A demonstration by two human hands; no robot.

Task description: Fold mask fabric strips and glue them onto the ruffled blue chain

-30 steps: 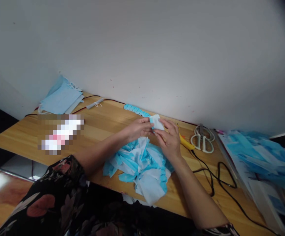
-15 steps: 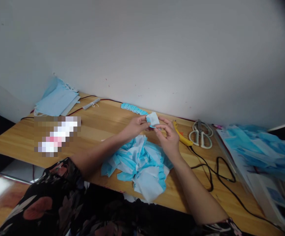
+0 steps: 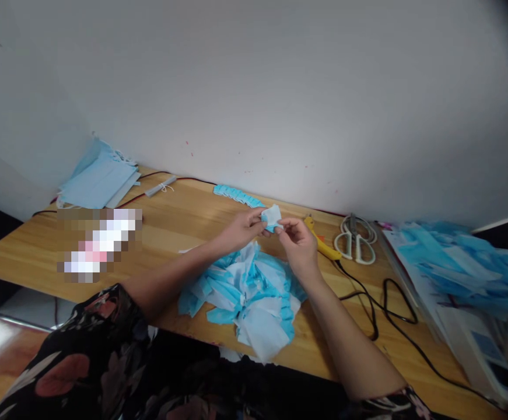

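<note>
A small folded piece of blue and white mask fabric (image 3: 272,216) is held up between both hands above the table. My left hand (image 3: 245,226) pinches its left side. The fingers of my right hand (image 3: 300,242) are closed on its lower right corner. Below and in front of the hands lies a loose heap of blue and white fabric (image 3: 249,291). Just behind my left hand, a row of folded blue pieces (image 3: 237,195) runs along the wall side. A yellow hot glue gun (image 3: 323,242) with a black cord lies right of my right hand.
White-handled scissors (image 3: 354,242) lie near the wall on the wooden table (image 3: 166,219). Blue masks (image 3: 100,179) are stacked at the far left, with a tied grey bundle (image 3: 160,185) nearby. Blue strips (image 3: 468,262) pile up at the right. A black cord (image 3: 405,335) loops there.
My right fingers have curled in, and the right edge of the fabric piece is now folded over. The piece looks smaller and more creased. The view has shifted slightly.
</note>
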